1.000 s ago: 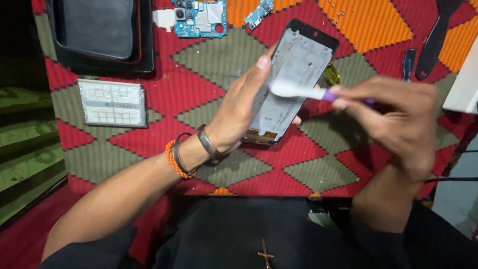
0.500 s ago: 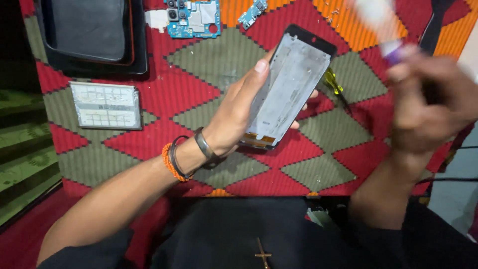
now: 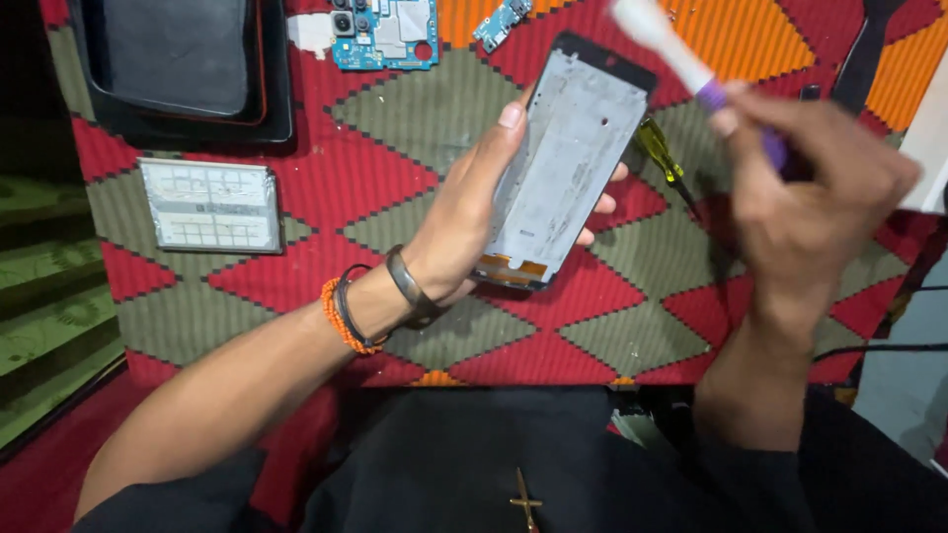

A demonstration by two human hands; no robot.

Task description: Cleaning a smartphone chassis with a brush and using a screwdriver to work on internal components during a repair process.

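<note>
phone frame (image 3: pixel 568 173), stripped, upright over red patterned mat (image 3: pixel 296 197). left hand (image 3: pixel 474 222) clamps its long edges; looks thin, light, fragile, so edge grip suits. right hand (image 3: pixel 810 197) clenched around white brush (image 3: pixel 681 54), far right.

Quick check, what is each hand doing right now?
Left hand: closed around the stripped phone frame, holding it up off the mat.
Right hand: closed on a white and purple brush, raised clear of the frame.
</note>
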